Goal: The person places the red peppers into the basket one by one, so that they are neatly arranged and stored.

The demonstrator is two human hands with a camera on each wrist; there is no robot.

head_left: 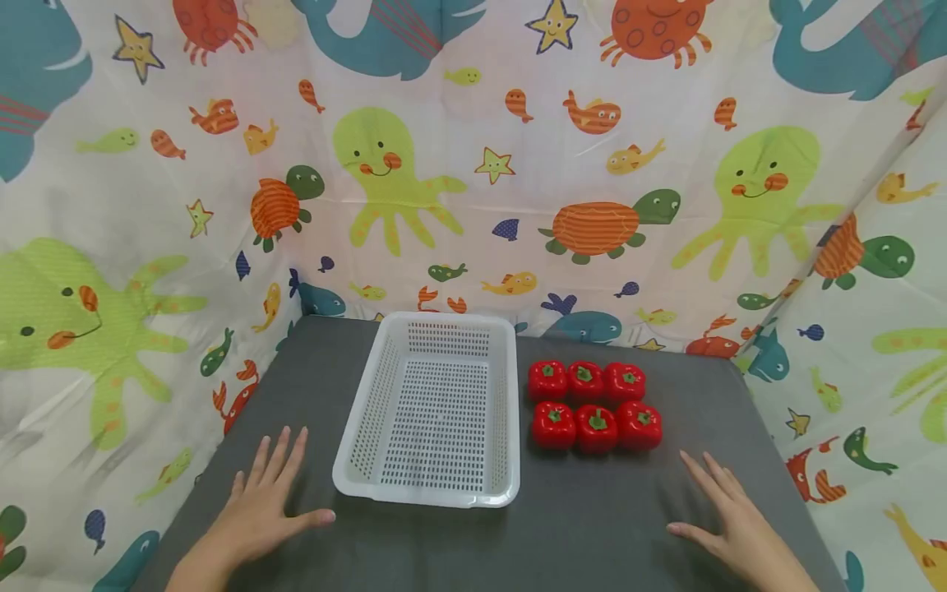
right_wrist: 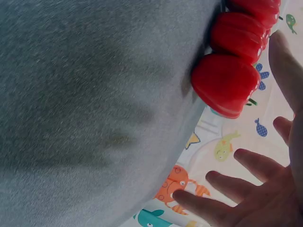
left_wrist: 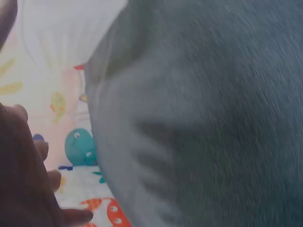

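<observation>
A white perforated plastic basket point(head_left: 510, 419) stands on the dark grey table. To its right sit several red bell peppers point(head_left: 595, 429) with green stems, packed together in two rows. My left hand point(head_left: 262, 497) is spread above the table, left of the basket's near corner, holding nothing. My right hand point(head_left: 732, 518) has its fingers extended, to the right of and nearer than the peppers, and touches none of them. In the right wrist view, a red pepper point(right_wrist: 225, 82) shows beyond the thumb. The left wrist view has the left hand point(left_wrist: 23, 175) along its edge.
The dark grey table point(head_left: 592, 526) carries the basket and peppers. Behind and at both sides hangs a white curtain point(head_left: 459, 222) printed with sea animals, meeting the table's far edge.
</observation>
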